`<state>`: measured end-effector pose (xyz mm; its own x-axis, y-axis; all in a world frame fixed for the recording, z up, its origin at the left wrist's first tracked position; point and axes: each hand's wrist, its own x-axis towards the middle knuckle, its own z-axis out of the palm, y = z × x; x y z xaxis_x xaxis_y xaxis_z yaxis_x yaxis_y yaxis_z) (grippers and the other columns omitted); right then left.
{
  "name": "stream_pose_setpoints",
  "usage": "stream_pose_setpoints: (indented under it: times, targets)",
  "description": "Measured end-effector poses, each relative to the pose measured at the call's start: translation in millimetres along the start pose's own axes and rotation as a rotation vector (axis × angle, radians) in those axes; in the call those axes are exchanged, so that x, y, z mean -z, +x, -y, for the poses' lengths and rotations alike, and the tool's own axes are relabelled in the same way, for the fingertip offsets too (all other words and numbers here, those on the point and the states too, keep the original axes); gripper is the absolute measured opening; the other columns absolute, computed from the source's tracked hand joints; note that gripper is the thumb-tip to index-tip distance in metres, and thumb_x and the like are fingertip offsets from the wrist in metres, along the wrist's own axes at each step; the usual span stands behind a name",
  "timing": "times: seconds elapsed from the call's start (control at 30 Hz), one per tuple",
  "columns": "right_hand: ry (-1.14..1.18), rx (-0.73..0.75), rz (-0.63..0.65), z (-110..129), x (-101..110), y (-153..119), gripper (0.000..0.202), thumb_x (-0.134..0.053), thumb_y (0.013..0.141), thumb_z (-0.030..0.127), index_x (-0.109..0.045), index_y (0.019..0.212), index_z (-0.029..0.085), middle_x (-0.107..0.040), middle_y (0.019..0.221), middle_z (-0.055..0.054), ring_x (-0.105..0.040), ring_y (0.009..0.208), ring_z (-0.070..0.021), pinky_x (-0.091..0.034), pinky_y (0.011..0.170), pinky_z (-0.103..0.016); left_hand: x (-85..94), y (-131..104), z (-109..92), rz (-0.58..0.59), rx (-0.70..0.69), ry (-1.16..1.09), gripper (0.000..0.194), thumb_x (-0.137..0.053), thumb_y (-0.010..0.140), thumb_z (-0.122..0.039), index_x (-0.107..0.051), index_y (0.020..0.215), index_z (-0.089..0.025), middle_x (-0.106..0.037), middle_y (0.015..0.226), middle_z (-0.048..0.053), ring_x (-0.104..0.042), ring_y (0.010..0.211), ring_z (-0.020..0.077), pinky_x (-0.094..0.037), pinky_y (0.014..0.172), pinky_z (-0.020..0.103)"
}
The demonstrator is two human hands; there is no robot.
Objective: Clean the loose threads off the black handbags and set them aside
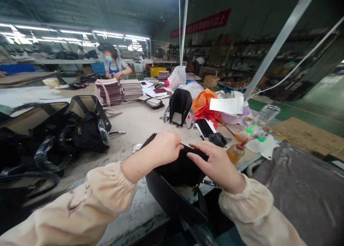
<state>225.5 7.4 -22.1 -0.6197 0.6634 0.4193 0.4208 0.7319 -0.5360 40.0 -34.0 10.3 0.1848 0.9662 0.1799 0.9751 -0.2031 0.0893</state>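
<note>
A black handbag [172, 192] leans at the table's front edge with its mouth towards me. My left hand [163, 147] is closed on the bag's far top rim, its fingers curled over the edge. Close by on the right, my right hand [215, 162] pinches the same rim between thumb and fingers. A zipper pull hangs at the bag's right side. The bag's dark inside is hard to make out, and its lower part drops out of view below the table edge.
Several black handbags [86, 131] crowd the table's left. Another small black bag [180, 106] stands ahead. Stacked panels [109, 92], a phone [204, 127], glue bottles [236, 153] and a clear bottle [268, 113] lie around. A co-worker [114, 65] works across the table.
</note>
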Motion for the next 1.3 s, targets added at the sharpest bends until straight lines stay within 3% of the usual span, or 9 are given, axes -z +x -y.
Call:
stream_pose_setpoints:
  times: [0.17, 0.37, 0.67, 0.83, 1.1, 1.3]
  targets:
    - [0.182, -0.048, 0.024, -11, -13, 10, 0.017, -0.060, 0.083, 0.033, -0.072, 0.084, 0.021, -0.066, 0.078, -0.003, -0.061, 0.076, -0.0160, -0.046, 0.070, -0.028, 0.4, 1, 7, 0.020, 0.009, -0.071, 0.025, -0.052, 0.082, -0.031, -0.067, 0.069, -0.016, -0.066, 0.070, 0.007, -0.059, 0.067, 0.0184, -0.041, 0.062, 0.028]
    - [0.295, -0.124, 0.088, -16, -9, 17, 0.015, -0.065, 0.078, 0.032, -0.072, 0.075, 0.019, -0.065, 0.075, -0.001, -0.059, 0.073, -0.0149, -0.045, 0.068, -0.027, 3.1, 3, 18, 0.053, 0.050, -0.171, 0.024, -0.057, 0.079, -0.033, -0.066, 0.065, -0.016, -0.065, 0.067, 0.004, -0.057, 0.064, 0.0146, -0.041, 0.062, 0.025]
    - [0.348, -0.132, 0.194, -23, -5, 19, 0.023, -0.058, 0.084, 0.037, -0.072, 0.087, 0.019, -0.066, 0.082, -0.002, -0.060, 0.079, -0.0165, -0.046, 0.073, -0.027, 3.9, 7, 12, 0.047, 0.029, -0.037, 0.026, -0.052, 0.082, -0.029, -0.069, 0.070, -0.013, -0.065, 0.070, 0.008, -0.058, 0.065, 0.0171, -0.042, 0.060, 0.027]
    - [0.360, -0.146, 0.170, -27, -5, 17, 0.027, -0.062, 0.080, 0.038, -0.071, 0.101, 0.023, -0.069, 0.099, -0.003, -0.062, 0.094, -0.0207, -0.047, 0.083, -0.031, 6.1, 7, 12, 0.076, 0.023, -0.063, 0.025, -0.052, 0.082, -0.027, -0.069, 0.070, -0.013, -0.066, 0.073, 0.008, -0.058, 0.067, 0.0169, -0.043, 0.063, 0.027]
    - [0.334, -0.076, 0.086, -31, -8, 16, 0.020, -0.064, 0.079, 0.033, -0.072, 0.094, 0.022, -0.069, 0.090, -0.002, -0.062, 0.086, -0.0183, -0.048, 0.080, -0.029, 8.9, 5, 16, 0.110, -0.033, -0.189, 0.020, -0.057, 0.080, -0.024, -0.067, 0.066, -0.013, -0.065, 0.072, 0.004, -0.056, 0.067, 0.0124, -0.042, 0.066, 0.023]
    - [0.333, -0.090, 0.090, -31, -9, 17, 0.018, -0.065, 0.078, 0.032, -0.072, 0.091, 0.021, -0.068, 0.090, -0.002, -0.061, 0.087, -0.0178, -0.047, 0.080, -0.028, 5.6, 7, 17, 0.075, 0.026, -0.186, 0.023, -0.054, 0.081, -0.026, -0.066, 0.065, -0.014, -0.063, 0.068, 0.003, -0.054, 0.064, 0.0127, -0.041, 0.063, 0.023]
